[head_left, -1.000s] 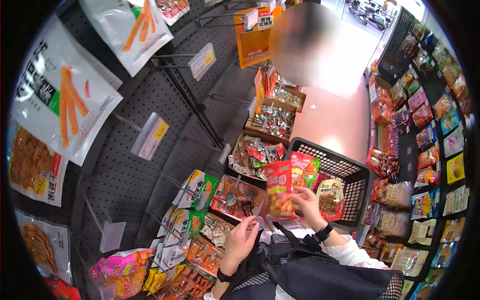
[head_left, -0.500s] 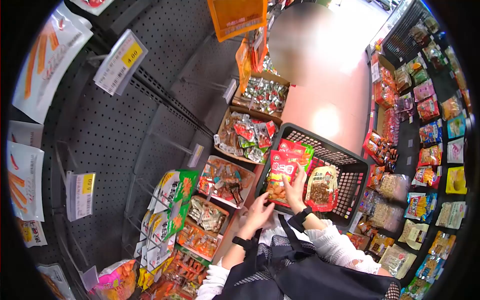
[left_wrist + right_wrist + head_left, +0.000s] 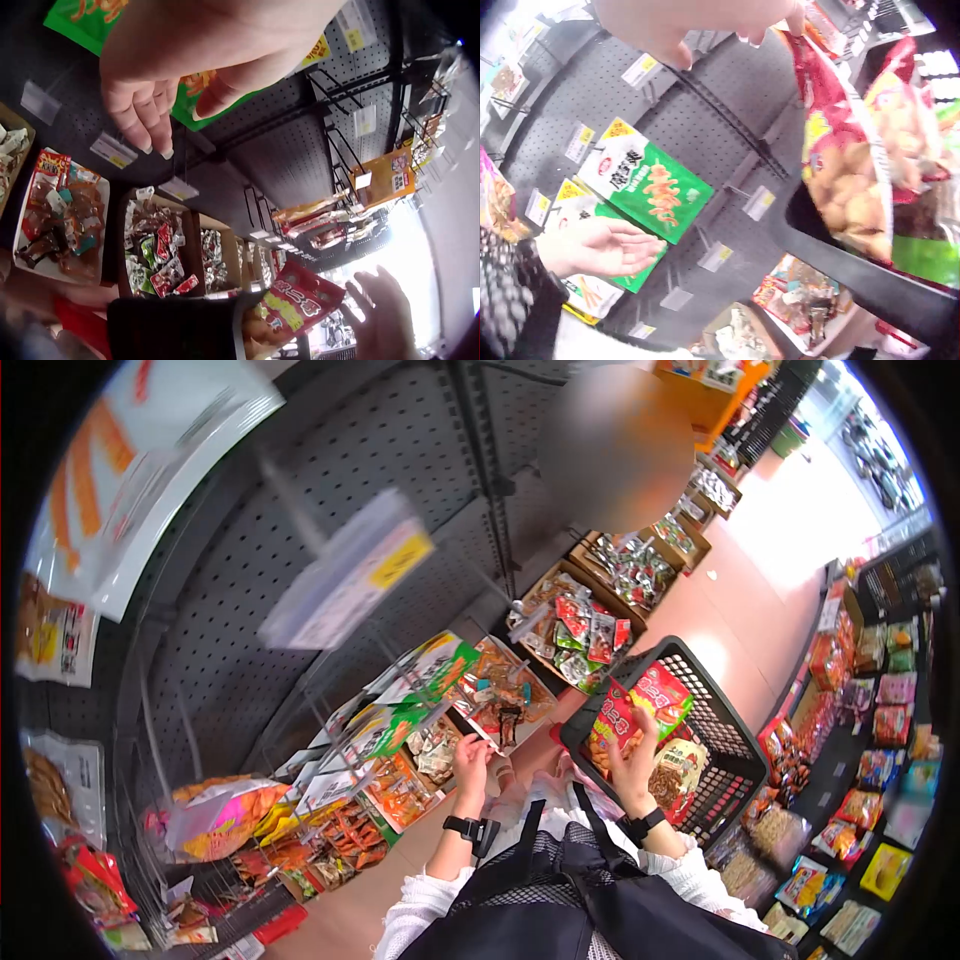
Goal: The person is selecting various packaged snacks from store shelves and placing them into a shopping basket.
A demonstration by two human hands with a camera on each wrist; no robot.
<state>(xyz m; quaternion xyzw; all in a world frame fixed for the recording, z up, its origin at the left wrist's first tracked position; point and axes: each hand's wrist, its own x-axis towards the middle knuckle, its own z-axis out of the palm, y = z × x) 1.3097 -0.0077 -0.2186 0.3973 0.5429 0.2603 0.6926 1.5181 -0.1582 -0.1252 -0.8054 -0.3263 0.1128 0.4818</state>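
My right hand [image 3: 632, 765] is over the basket, its fingers extended beside a red snack bag [image 3: 608, 732]. In the left wrist view this red bag stands tilted at the basket's rim, with the spread fingers right at its edge. The right wrist view shows puffed tan pieces [image 3: 851, 195] through its clear part. Another red bag [image 3: 660, 695] with a green edge and a cream-and-red bag [image 3: 677, 775] lie in the black basket [image 3: 735, 735]. My left hand [image 3: 472, 768] hangs loosely, holding nothing, near the white-and-green snack bags [image 3: 656, 184] on the shelf hooks.
Low trays of small wrapped snacks [image 3: 505, 695] and a cardboard box of packets [image 3: 580, 622] line the left shelf. Price tags [image 3: 350, 575] jut out from the dark pegboard. A blurred person stands ahead in the aisle [image 3: 735, 600]. Packaged snacks [image 3: 805, 885] fill the right-hand shelf.
The red snack bag went from my right hand's hold down into the basket, both hands at it half a second ago. My left hand has since moved away left, and the head view has swung.
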